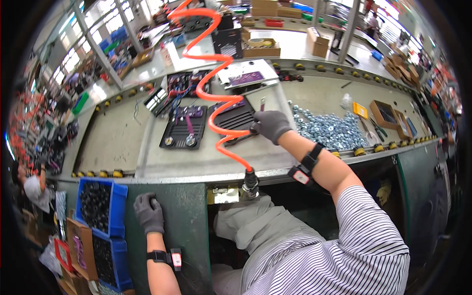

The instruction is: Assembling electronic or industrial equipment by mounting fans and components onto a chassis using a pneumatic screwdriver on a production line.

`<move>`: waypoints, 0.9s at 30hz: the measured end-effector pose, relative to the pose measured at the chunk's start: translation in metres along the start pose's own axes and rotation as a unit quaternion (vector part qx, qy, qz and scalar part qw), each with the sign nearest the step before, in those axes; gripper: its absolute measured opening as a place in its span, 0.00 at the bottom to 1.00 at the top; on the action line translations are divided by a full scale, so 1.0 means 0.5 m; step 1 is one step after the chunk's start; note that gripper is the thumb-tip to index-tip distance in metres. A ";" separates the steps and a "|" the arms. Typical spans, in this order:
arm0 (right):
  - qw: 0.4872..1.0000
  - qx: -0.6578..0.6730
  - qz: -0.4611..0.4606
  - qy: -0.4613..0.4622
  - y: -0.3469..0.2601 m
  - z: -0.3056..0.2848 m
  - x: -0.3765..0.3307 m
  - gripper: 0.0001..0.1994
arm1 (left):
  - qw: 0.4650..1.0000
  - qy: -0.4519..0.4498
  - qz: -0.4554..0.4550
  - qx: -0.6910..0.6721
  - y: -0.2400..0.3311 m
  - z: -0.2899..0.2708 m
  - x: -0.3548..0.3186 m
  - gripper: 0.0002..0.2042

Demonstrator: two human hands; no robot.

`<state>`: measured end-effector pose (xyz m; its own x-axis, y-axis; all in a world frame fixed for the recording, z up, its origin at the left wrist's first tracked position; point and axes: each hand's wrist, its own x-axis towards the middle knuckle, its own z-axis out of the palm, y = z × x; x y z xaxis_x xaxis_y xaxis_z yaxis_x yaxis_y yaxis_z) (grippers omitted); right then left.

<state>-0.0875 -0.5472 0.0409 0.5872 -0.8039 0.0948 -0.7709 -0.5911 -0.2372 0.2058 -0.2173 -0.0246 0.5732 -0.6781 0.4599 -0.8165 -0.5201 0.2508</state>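
Observation:
My left hand (149,214), in a grey glove, rests on the green bench top (184,211) beside a blue bin. Its fingers are curled in, and what they may hold is hidden. Reaching forward, my right hand (271,126), gloved too, is closed at the right edge of a ribbed black plastic panel (228,118). To the left of that panel lies a second black panel (183,129) with a purple strip and round metal parts. An orange coiled air hose (228,98) hangs in front of both and ends in a metal coupling (250,186) near my lap.
Blue bins of black parts (96,204) stand at left. Many loose shiny metal pieces (327,129) cover the conveyor's right side. Beyond them are small cardboard boxes (386,115), a yellow packet (360,109) and pliers (378,129). A white panel (248,73) lies at the back.

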 end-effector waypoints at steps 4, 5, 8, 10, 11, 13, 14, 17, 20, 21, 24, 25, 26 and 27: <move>0.999 -0.022 -0.003 -0.045 -0.008 -0.011 -0.021 0.16 | 1.000 0.002 0.011 0.017 0.005 0.003 -0.007 0.07; 0.998 -0.011 -0.012 -0.058 0.000 -0.021 -0.044 0.20 | 1.000 -0.002 0.016 0.021 0.003 0.010 -0.009 0.08; 0.997 0.041 0.010 -0.067 0.056 -0.055 -0.132 0.24 | 0.998 -0.015 0.044 0.033 -0.002 0.028 -0.014 0.09; 0.996 0.034 0.061 -0.054 0.137 -0.071 -0.191 0.24 | 0.999 -0.019 0.037 0.027 -0.003 0.022 -0.019 0.10; 0.994 0.039 0.093 -0.042 0.183 -0.090 -0.227 0.23 | 0.997 -0.033 0.037 0.052 -0.025 0.026 -0.019 0.11; 0.985 -0.005 0.173 0.008 0.335 -0.100 -0.305 0.21 | 0.993 -0.062 0.007 0.105 -0.031 0.028 -0.009 0.12; 0.972 -0.064 0.222 0.046 0.422 -0.112 -0.359 0.20 | 0.985 -0.094 -0.020 0.143 -0.023 0.030 0.006 0.13; 0.866 -0.200 0.445 0.106 0.597 -0.225 -0.573 0.16 | 0.964 -0.259 -0.007 0.055 0.040 0.036 0.062 0.27; 0.729 -0.326 0.579 0.162 0.711 -0.326 -0.785 0.20 | 0.946 -0.292 0.116 -0.080 0.145 0.055 0.048 0.38; 0.678 -0.350 0.628 0.155 0.775 -0.354 -0.883 0.22 | 0.940 -0.300 0.133 -0.090 0.210 0.062 0.045 0.38; 0.604 -0.336 0.712 0.123 0.728 -0.449 -1.006 0.25 | 0.935 -0.304 0.050 0.178 0.357 0.047 0.030 0.47; 0.587 -0.317 0.738 0.101 0.718 -0.467 -1.030 0.28 | 0.935 -0.304 0.056 0.174 0.362 0.059 0.035 0.47; 0.593 -0.267 0.756 0.077 0.733 -0.476 -1.032 0.36 | 0.934 -0.292 0.018 0.203 0.343 0.062 0.038 0.47; 0.599 -0.264 0.751 0.081 0.747 -0.471 -1.029 0.36 | 0.932 -0.279 -0.022 0.231 0.324 0.060 0.037 0.47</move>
<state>-0.7357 -0.3701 0.1312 -0.8665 -0.4255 0.2609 -0.3949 0.9041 0.1631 0.0863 -0.3298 -0.0008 0.6572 -0.7484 -0.0893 -0.7485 -0.6342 -0.1938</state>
